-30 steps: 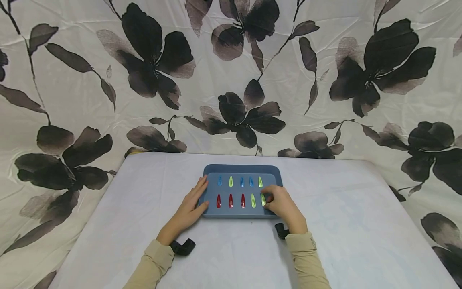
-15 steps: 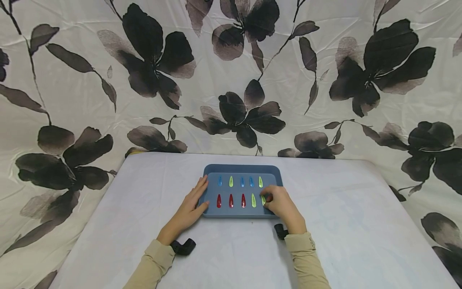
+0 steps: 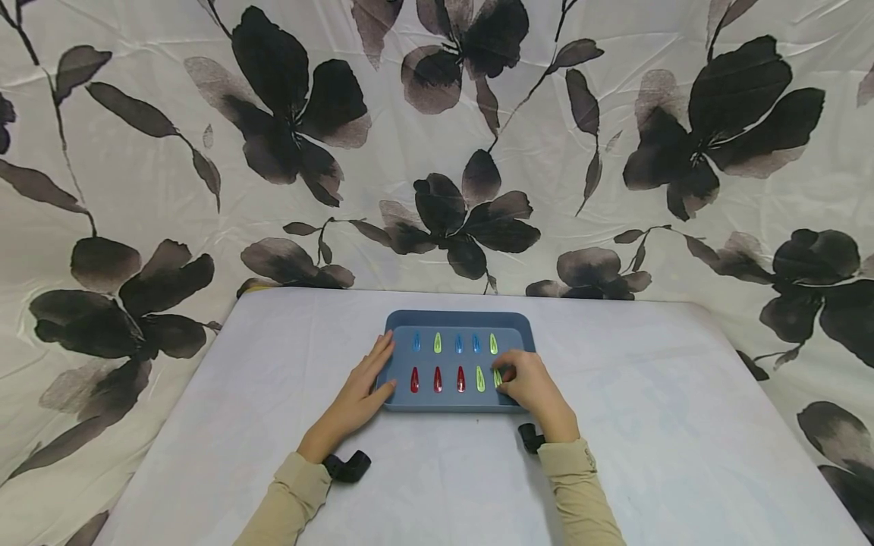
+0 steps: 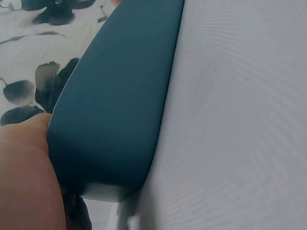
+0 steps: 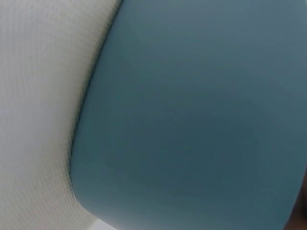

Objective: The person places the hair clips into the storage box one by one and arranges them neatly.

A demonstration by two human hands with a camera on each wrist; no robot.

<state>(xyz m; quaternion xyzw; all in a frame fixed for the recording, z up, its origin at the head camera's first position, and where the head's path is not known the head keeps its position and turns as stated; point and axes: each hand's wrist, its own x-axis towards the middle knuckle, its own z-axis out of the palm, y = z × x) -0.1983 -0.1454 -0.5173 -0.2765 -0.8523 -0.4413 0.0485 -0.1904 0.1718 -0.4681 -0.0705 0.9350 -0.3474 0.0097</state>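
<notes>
A blue-grey tray (image 3: 447,403) bears two rows of snap hair clips. In the far row lie blue clips, such as one blue hair clip (image 3: 458,343), and green ones, such as a green hair clip (image 3: 493,343). Red hair clips (image 3: 438,379) and a green hair clip (image 3: 480,378) make up the near row. At that row's right end, my right hand (image 3: 539,388) pinches another green hair clip (image 3: 497,377), partly hidden by the fingers. My left hand (image 3: 351,398) rests on the tray's left edge, fingers extended. Both wrist views mostly show the tray's outer wall (image 4: 110,105).
The tray stands on a white-covered table (image 3: 683,425). Behind it hangs a white cloth (image 3: 601,250) with dark flowers. Black wrist devices, one a left wrist device (image 3: 348,466), sit below both hands.
The right fingertips and the green hair clip between them shift very slightly. My left hand and the tray stay in place.
</notes>
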